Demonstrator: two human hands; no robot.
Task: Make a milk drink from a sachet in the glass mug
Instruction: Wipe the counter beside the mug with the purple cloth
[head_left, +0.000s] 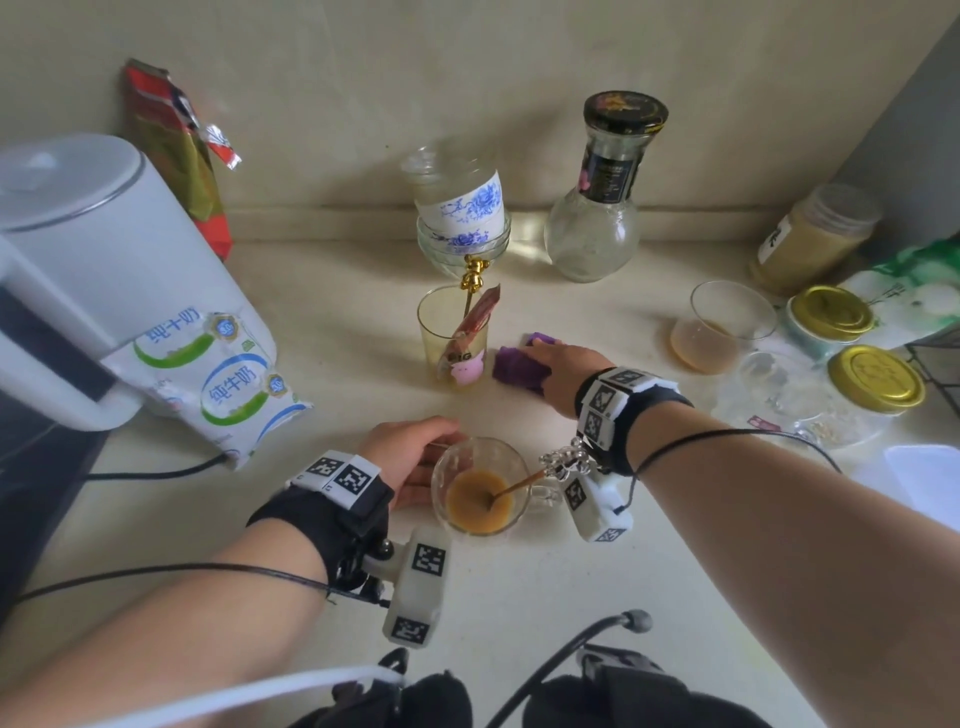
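The glass mug stands near the counter's front, holding a light-brown drink with a spoon leaning in it, its ornate handle to the right. My left hand curls round the mug's left side. My right hand reaches further back and rests on a purple cloth, fingers over it. Beside the cloth a plastic cup holds a torn sachet and a gold-topped stirrer. Two milk pouches lie at the left.
A white kettle stands at the left with a red packet behind it. At the back are stacked bowls and a glass carafe. At the right are a cup with brown liquid and gold-lidded jars.
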